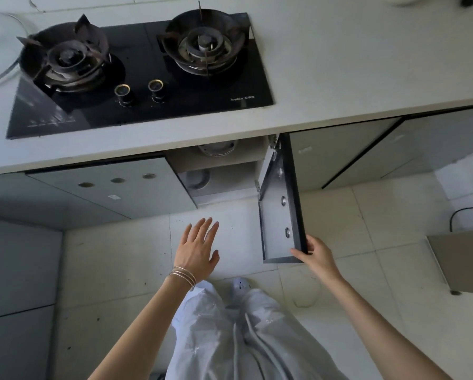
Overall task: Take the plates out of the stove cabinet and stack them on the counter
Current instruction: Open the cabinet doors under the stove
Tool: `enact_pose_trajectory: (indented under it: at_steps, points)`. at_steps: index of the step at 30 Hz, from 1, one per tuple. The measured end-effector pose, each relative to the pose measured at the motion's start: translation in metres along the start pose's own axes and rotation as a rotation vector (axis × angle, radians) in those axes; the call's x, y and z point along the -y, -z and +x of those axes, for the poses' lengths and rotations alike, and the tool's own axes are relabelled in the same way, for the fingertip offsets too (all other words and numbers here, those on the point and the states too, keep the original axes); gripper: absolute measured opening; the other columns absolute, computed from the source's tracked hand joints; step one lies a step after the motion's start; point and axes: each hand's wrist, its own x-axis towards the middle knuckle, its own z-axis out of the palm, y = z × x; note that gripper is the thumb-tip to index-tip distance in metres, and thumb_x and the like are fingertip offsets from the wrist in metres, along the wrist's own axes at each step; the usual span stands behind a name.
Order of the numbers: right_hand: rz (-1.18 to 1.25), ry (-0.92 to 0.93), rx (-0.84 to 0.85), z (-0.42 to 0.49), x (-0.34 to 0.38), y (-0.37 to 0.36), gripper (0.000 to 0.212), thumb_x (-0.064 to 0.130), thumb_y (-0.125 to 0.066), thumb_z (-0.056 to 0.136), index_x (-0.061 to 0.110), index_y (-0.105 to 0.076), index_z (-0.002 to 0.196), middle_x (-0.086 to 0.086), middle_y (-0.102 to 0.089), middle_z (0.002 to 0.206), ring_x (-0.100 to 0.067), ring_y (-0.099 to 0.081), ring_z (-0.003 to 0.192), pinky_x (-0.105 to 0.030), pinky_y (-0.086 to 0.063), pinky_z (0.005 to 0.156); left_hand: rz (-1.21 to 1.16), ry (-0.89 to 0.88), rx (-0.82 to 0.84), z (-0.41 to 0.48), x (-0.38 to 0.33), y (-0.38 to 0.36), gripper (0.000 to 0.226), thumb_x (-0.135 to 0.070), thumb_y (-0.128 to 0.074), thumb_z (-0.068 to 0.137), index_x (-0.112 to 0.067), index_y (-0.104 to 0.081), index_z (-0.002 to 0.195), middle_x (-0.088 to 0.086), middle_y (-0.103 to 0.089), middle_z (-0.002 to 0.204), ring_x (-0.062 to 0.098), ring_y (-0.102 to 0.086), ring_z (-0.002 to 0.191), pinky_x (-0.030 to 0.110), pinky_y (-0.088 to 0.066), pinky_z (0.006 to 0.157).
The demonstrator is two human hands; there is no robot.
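Observation:
The cabinet under the stove stands open, its grey door [280, 204] swung out toward me. My right hand [316, 255] grips the door's lower outer corner. Inside, round pale dishes that look like plates show on two levels: one on the upper shelf [217, 148] and one on the lower shelf [198, 179]; most of each is hidden by the counter edge and shelf. My left hand [199, 246] hovers open, fingers spread, over the floor in front of the opening and holds nothing.
A black two-burner gas hob [229, 86] is set into the pale counter [353, 64]. A closed cabinet door [114, 187] is left of the opening, more doors to the right. A box-like object [465, 259] sits on the tiled floor at right.

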Motion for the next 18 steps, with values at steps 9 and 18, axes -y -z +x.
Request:
enact_pose_trajectory:
  at_steps: [9,18]
  points:
    - [-0.233,0.28,-0.093,0.007,0.037,0.018,0.077,0.022,-0.074,0.077,0.007,-0.032,0.14,-0.009,-0.033,0.147,-0.021,-0.033,0.134,-0.03,-0.028,0.108,0.004,0.021,-0.059,-0.001,0.0,0.015,0.072,-0.033,-0.075,0.063,-0.009,-0.051,0.127,0.014,-0.056,0.129,0.033,-0.054,0.117,0.053,-0.045,0.094]
    - [-0.408,0.703,0.163,0.046,0.153,-0.039,0.08,0.035,-0.069,0.08,0.02,-0.024,0.145,0.003,-0.025,0.151,-0.013,-0.026,0.136,-0.033,-0.024,0.112,-0.086,0.252,-0.194,-0.014,0.056,0.043,0.07,-0.031,-0.073,0.065,-0.01,-0.047,0.127,0.014,-0.056,0.128,0.033,-0.054,0.117,0.051,-0.044,0.096]
